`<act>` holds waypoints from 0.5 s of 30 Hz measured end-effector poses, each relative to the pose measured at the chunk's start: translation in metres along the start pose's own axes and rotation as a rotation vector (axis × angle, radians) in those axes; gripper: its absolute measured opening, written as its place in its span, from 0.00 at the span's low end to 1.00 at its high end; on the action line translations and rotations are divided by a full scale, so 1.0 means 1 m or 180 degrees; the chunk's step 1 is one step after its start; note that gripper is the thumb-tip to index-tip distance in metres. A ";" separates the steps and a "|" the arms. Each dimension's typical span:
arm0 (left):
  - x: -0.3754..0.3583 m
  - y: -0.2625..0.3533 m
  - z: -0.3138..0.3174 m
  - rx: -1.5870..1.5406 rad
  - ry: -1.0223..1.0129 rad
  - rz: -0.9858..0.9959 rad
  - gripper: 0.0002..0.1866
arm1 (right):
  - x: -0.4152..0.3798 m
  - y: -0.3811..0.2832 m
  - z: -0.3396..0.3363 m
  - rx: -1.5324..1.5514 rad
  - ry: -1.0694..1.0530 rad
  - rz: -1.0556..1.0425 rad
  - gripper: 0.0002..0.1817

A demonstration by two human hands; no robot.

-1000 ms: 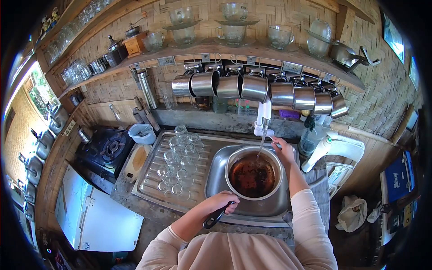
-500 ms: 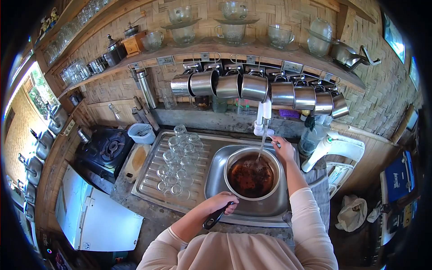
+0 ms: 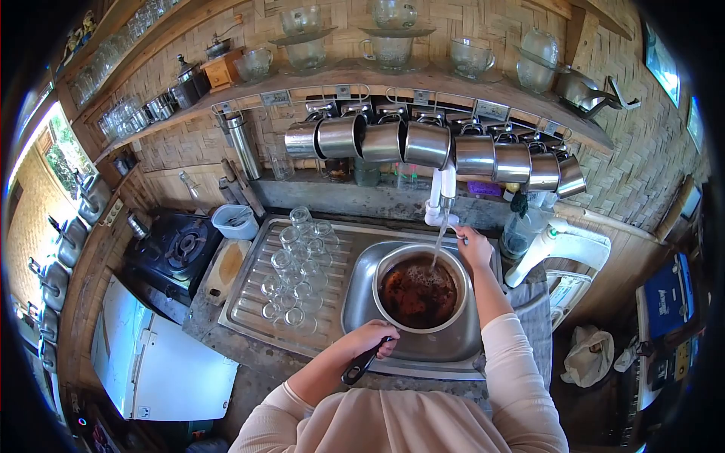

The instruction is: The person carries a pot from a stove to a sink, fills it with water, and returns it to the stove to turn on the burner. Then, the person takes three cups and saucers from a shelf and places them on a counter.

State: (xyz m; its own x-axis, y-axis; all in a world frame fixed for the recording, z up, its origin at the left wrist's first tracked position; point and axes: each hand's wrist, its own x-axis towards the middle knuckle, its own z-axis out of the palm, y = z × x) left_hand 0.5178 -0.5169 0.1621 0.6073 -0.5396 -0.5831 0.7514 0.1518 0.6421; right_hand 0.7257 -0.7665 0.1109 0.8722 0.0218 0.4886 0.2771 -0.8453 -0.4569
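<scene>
A metal saucepan (image 3: 387, 321) sits over the sink basin (image 3: 361, 281), with dark brown liquid (image 3: 419, 296) and blackish bits inside. My left hand (image 3: 375, 338) is closed around its black handle (image 3: 358, 368). Water (image 3: 439, 245) runs from the faucet (image 3: 447, 210) into the pan and makes bubbles where it lands. My right hand (image 3: 474, 248) is at the faucet's outlet, fingers curled, with the fingertips against it. Exactly which part they hold is hard to see.
Several upside-down glasses (image 3: 300, 260) stand on the drainboard (image 3: 253, 291), left of the basin. Metal mugs (image 3: 427, 145) hang in a row above the faucet. A gas stove (image 3: 175, 249) and a white tub (image 3: 235, 220) lie further left. A large glass jar (image 3: 521, 232) stands right of the sink.
The liquid in the saucepan looks slightly higher, with more bubbles under the stream. Both hands keep about the same places.
</scene>
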 end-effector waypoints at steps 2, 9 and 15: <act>0.001 -0.002 -0.002 -0.0016 0.0014 0.0015 0.15 | 0.000 -0.006 -0.005 -0.0037 -0.0011 0.0047 0.07; 0.002 -0.003 -0.005 -0.0008 0.0004 -0.0015 0.15 | 0.001 -0.014 -0.011 -0.0219 0.0006 0.0097 0.06; 0.000 -0.006 -0.008 -0.0053 -0.0119 0.0016 0.12 | 0.001 -0.016 -0.011 -0.0215 0.0017 0.0103 0.06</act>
State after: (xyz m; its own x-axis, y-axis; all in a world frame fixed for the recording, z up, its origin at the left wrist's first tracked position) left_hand 0.5156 -0.5117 0.1542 0.6012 -0.5694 -0.5606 0.7528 0.1681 0.6365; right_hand 0.7173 -0.7589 0.1269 0.8781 -0.0087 0.4784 0.2208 -0.8797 -0.4212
